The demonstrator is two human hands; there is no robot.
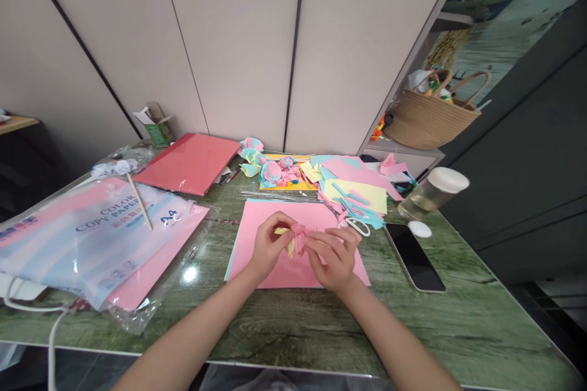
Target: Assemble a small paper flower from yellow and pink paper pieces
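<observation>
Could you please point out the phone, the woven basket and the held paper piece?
Phone (414, 255), head view: dark screen.
Woven basket (431, 120), head view: front side.
Held paper piece (299, 237), head view: pink part.

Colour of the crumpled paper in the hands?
The crumpled paper is pink and yellow; best seen in the head view.

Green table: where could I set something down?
The table is bare front right, nearer than the phone, and narrowly between the copy-paper bag and pink sheet. Crowded: the back, with red folder, paper flowers and scraps.
</observation>
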